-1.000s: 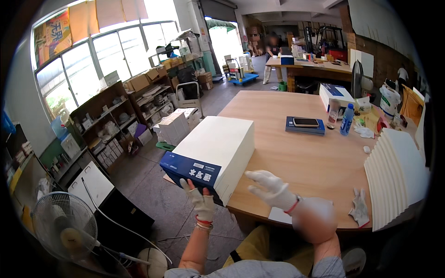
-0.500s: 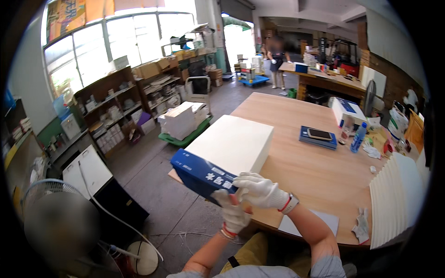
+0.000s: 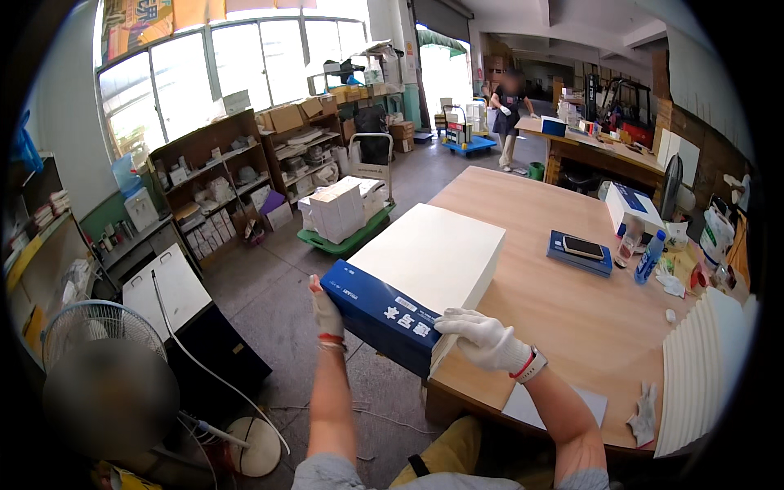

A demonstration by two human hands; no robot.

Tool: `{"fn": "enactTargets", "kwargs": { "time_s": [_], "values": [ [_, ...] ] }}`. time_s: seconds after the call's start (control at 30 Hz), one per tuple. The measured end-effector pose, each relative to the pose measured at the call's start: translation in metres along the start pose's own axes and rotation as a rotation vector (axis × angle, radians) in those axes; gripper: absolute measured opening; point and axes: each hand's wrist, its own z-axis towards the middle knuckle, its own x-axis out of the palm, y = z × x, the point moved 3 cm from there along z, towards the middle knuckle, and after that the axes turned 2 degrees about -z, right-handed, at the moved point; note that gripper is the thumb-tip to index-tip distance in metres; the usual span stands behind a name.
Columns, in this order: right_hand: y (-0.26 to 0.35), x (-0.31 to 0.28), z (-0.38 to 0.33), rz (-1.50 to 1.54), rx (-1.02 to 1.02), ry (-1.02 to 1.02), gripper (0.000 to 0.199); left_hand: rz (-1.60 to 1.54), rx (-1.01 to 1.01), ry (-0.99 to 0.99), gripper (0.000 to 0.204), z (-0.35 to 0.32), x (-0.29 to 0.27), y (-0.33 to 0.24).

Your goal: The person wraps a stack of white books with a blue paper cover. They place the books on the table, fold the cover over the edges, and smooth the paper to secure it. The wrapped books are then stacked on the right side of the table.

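A large white box-shaped block with a dark blue printed near side lies at the table's left corner, its near left end jutting past the edge. At that jutting end my left hand, in a white knit glove, is closed on the blue side; a fingertip points up, and the other fingers are mostly hidden behind the block. My right hand, gloved the same way, grips the near right corner, fingers together on the top edge of the blue side and thumb out of sight.
On the wooden table are a phone on a blue book, bottles, another white-and-blue block, a loose glove and stacked white boards. A fan stands left, a loaded green trolley beyond. A person works farther back.
My left hand has moved from the near right corner to the left end of the blue side. My right hand stays at the right corner. The whole view has shifted slightly.
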Motion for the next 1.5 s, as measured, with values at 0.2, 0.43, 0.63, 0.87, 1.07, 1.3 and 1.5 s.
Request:
{"fn": "enactTargets", "kwargs": {
  "time_s": [0.2, 0.43, 0.63, 0.87, 1.07, 1.3, 1.5],
  "values": [
    [-0.015, 0.001, -0.006, 0.065, 0.002, -0.007, 0.043, -0.038, -0.120, -0.221, 0.085, 0.028, -0.012, 0.026],
    [-0.007, 0.002, 0.001, 0.090, 0.035, 0.002, 0.046, -0.353, -0.467, 0.174, 0.078, 0.025, 0.000, 0.000],
    [-0.009, 0.002, -0.010, 0.106, 0.063, -0.051, 0.046, 0.080, 0.227, 0.106, 0.065, -0.141, 0.045, -0.124],
    [-0.010, -0.001, -0.015, 0.176, 0.095, -0.073, 0.047, -0.130, 0.826, 0.739, 0.065, -0.354, 0.022, -0.176],
    [0.004, -0.044, -0.106, 0.256, 0.270, -0.300, 0.038, -0.211, 0.056, 0.295, 0.069, -0.191, 0.010, -0.065],
    [0.049, -0.064, -0.246, 0.237, 0.617, -0.403, 0.031, -0.709, -0.304, 0.215, 0.064, -0.063, 0.021, 0.009],
    [0.088, -0.083, -0.350, 0.141, 0.826, -0.640, 0.031, -0.473, -0.318, 0.314, 0.047, -0.101, 0.016, 0.046]
  ]
}}
